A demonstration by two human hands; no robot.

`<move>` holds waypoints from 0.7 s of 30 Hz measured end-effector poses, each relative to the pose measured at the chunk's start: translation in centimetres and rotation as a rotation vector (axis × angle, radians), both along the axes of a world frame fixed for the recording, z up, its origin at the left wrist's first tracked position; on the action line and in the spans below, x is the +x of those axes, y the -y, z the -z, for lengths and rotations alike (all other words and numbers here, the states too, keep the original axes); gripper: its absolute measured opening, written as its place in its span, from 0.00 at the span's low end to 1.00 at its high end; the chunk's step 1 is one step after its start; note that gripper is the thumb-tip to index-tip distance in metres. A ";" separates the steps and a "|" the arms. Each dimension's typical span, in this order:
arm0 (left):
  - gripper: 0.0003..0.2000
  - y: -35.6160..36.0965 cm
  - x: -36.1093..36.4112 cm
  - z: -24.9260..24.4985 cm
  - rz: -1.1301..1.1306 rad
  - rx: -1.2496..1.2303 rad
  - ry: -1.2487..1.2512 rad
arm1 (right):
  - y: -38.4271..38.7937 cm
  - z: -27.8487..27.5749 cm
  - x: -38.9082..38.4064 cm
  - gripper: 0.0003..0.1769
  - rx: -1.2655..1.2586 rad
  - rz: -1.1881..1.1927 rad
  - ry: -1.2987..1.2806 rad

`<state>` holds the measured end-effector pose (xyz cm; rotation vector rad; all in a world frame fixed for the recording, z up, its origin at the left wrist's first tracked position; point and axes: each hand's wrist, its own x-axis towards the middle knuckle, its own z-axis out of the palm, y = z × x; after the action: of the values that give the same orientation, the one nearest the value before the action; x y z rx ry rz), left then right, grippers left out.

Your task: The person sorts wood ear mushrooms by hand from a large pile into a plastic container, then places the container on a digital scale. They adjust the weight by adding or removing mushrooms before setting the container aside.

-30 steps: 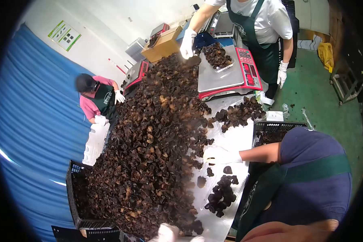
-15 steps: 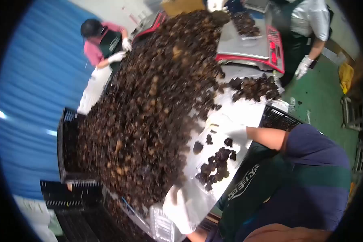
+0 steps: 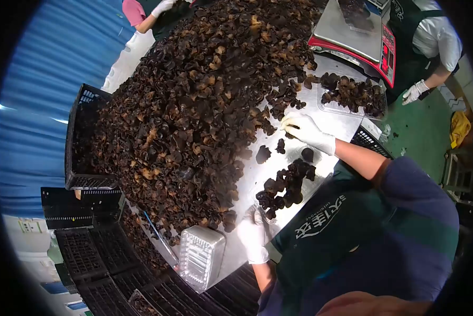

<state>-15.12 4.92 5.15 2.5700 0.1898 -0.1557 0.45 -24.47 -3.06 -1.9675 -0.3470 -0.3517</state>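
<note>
A large heap of dark brown wood ear mushrooms [image 3: 178, 116] covers the metal table [image 3: 252, 168]. My right hand [image 3: 309, 132], in a white glove, is near the heap's edge, its fingers bent but apart. A small loose wood ear piece [image 3: 281, 146] lies just below those fingertips. Closer to my body is a small cluster of wood ears [image 3: 286, 184]. My left hand [image 3: 254, 234], also white-gloved, has its fingers stretched toward the cluster's lower end, with no held piece visible. Clear plastic boxes [image 3: 202, 258] are stacked to the left of it.
A red-edged scale [image 3: 352, 39] bears a filled clear box; another filled box [image 3: 352, 97] stands below it. Black crates [image 3: 92, 137] flank the heap. A co-worker's gloved hand [image 3: 415, 92] hangs at the right; another co-worker's glove [image 3: 164, 7] is at top left.
The view has shifted, so the table appears higher and farther right. My left hand has moved from beside the clear boxes to the small cluster. My right hand stays near the loose pieces.
</note>
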 end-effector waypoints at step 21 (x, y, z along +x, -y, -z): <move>0.24 3.3 14.5 6.7 0.151 -0.583 0.119 | 2.4 -3.1 -1.5 0.11 -0.002 -0.126 -0.209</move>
<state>-0.58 1.67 -1.55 2.0016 -0.0873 -0.0947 -1.10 -26.85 0.03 -1.9523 -0.3333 -0.0637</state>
